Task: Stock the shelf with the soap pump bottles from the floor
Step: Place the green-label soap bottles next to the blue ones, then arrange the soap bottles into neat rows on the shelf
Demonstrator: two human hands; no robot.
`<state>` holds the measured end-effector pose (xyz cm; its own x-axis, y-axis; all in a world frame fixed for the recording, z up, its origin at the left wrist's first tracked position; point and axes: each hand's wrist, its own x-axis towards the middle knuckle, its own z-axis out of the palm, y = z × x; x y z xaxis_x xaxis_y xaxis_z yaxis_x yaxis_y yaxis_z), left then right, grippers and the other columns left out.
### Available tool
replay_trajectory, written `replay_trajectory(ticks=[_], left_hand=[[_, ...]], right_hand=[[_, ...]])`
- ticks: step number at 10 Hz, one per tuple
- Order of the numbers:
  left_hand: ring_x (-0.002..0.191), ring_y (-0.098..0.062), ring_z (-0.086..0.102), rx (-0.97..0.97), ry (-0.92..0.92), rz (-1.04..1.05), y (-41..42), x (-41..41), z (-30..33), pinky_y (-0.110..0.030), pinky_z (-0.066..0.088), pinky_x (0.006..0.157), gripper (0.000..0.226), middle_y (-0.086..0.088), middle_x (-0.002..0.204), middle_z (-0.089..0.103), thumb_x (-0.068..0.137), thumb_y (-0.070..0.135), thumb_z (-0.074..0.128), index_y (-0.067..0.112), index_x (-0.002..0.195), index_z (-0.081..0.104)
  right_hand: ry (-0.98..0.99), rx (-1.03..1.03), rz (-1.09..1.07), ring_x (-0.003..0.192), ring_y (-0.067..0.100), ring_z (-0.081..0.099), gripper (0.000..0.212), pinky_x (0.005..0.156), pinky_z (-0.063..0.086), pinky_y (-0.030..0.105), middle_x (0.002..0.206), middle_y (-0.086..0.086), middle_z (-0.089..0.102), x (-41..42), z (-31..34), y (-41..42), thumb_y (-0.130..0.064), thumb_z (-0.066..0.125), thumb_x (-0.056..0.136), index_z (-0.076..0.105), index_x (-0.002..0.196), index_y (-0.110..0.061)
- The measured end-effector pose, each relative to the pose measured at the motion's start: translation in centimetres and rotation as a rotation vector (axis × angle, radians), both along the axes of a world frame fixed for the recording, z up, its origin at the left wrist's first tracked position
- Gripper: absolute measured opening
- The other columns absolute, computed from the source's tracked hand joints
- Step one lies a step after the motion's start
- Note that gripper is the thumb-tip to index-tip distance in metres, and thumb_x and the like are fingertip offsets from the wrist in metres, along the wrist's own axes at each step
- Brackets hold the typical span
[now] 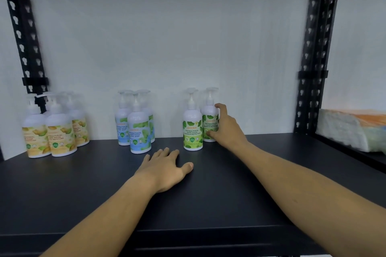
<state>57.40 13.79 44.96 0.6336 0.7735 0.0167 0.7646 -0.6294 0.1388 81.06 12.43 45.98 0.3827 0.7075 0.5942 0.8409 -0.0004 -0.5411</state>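
Nearest the camera: both forearms over the front edge of the black shelf (271, 173). Left hand (165, 168) lies flat on the shelf top, fingers straight and spread, holding nothing, just in front of the blue group. Right hand (224, 126) is wrapped round the rear green bottle (210, 120), thumb low on the label, fingers curled round the far side; the bottle stands upright near the back wall, touching or almost touching the front green bottle (193, 131). Risks: the pair is packed tight, so any sideways twist on release probably knocks the front one forward, and it has a clear run to the shelf edge. Tall narrow bottles with heavy pump heads tip easily. Pulling the right hand out fast could drag the held bottle with it. Left arm retracting could clip the front blue bottle (139, 131). Count: green 2; blue (123, 123) 3, maybe 4, as the rear ones overlap and blur; yellow (59, 133) at least 4, back row unclear. One pale wrapped bundle (351, 129) on the next shelf to the right.
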Motion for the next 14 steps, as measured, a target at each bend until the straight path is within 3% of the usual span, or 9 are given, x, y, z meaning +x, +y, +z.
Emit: replay_trajectory(ticks=[2,4,5,7,8,9,11,13,14], left_hand=[[0.154,-0.020,0.003,0.001,0.004,0.002,0.1,0.1,-0.1,-0.045,0.006,0.124,0.077,-0.003,0.167,0.006,0.096,0.069,0.025,0.027,0.159,0.013],[0.154,-0.021,0.005,0.007,-0.009,-0.001,0.1,0.0,0.0,-0.044,0.007,0.124,0.076,-0.003,0.167,0.008,0.097,0.068,0.027,0.026,0.159,0.015],[0.152,-0.021,0.014,0.028,-0.053,-0.011,-0.1,-0.2,0.0,-0.044,0.013,0.123,0.072,-0.003,0.165,0.017,0.097,0.065,0.031,0.025,0.157,0.024],[0.126,-0.023,0.046,0.110,-0.096,0.018,-1.2,-1.2,0.7,-0.040,0.040,0.102,0.053,-0.003,0.135,0.053,0.098,0.058,0.035,0.022,0.135,0.049],[0.115,-0.020,0.052,0.154,-0.094,0.006,-2.3,-3.2,1.1,-0.036,0.041,0.088,0.046,0.000,0.124,0.057,0.098,0.056,0.038,0.023,0.125,0.054],[0.112,-0.018,0.055,0.160,-0.120,0.019,-2.6,-6.1,1.3,-0.037,0.046,0.090,0.043,0.004,0.122,0.060,0.097,0.056,0.041,0.025,0.123,0.056],[0.123,-0.018,0.054,0.166,-0.203,0.154,-3.9,-18.2,3.2,-0.035,0.046,0.095,0.043,0.004,0.135,0.059,0.097,0.053,0.046,0.029,0.131,0.057],[0.120,-0.014,0.056,0.210,-0.261,0.260,-6.7,-31.0,1.6,-0.039,0.046,0.101,0.043,0.007,0.132,0.062,0.096,0.051,0.049,0.026,0.129,0.060],[0.115,-0.012,0.056,0.176,-0.275,0.347,-8.5,-36.6,-0.7,-0.032,0.045,0.096,0.042,0.006,0.131,0.061,0.098,0.049,0.049,0.026,0.131,0.059]], right_hand=[[0.000,-0.005,0.004,0.084,0.021,0.060,0.082,0.066,0.044,0.031,0.099,0.001,0.058,0.0,0.0,0.0,-0.014,0.076,0.080,0.025,0.143,-0.026],[0.023,-0.025,0.017,0.095,0.022,0.061,0.087,0.076,0.051,0.035,0.103,-0.001,0.055,-0.3,0.3,-0.9,-0.016,0.075,0.082,0.021,0.148,-0.026],[-0.008,-0.101,-0.103,0.104,0.029,0.060,0.087,0.077,0.047,0.036,0.115,0.008,0.057,-0.5,0.7,-2.0,-0.028,0.070,0.086,0.014,0.153,-0.024],[-0.225,-0.501,-0.261,0.116,0.031,0.054,0.058,0.087,0.049,0.040,0.130,0.011,0.051,-2.2,0.9,-5.9,-0.045,0.057,0.091,0.042,0.136,-0.012],[-0.342,-0.606,-0.207,0.105,0.027,0.059,0.045,0.081,0.050,0.036,0.117,0.006,0.059,-4.6,1.3,-8.0,-0.049,0.057,0.089,0.056,0.118,-0.015],[-0.420,-0.607,-0.153,0.091,0.024,0.059,0.032,0.071,0.047,0.034,0.102,0.002,0.060,-7.6,2.1,-9.1,-0.047,0.057,0.089,0.056,0.101,-0.017],[-0.608,-0.587,0.132,0.099,0.026,0.062,0.043,0.085,0.054,0.041,0.114,0.006,0.064,-20.0,4.8,-9.4,-0.048,0.056,0.092,0.060,0.118,-0.015],[-0.677,-0.425,0.441,0.103,0.027,0.058,0.038,0.079,0.052,0.039,0.112,0.006,0.060,-33.4,3.3,-10.6,-0.044,0.058,0.092,0.061,0.118,-0.017],[-0.644,-0.321,0.614,0.108,0.027,0.053,0.039,0.076,0.046,0.037,0.116,0.005,0.057,-39.1,0.8,-10.9,-0.040,0.058,0.093,0.057,0.126,-0.018]])
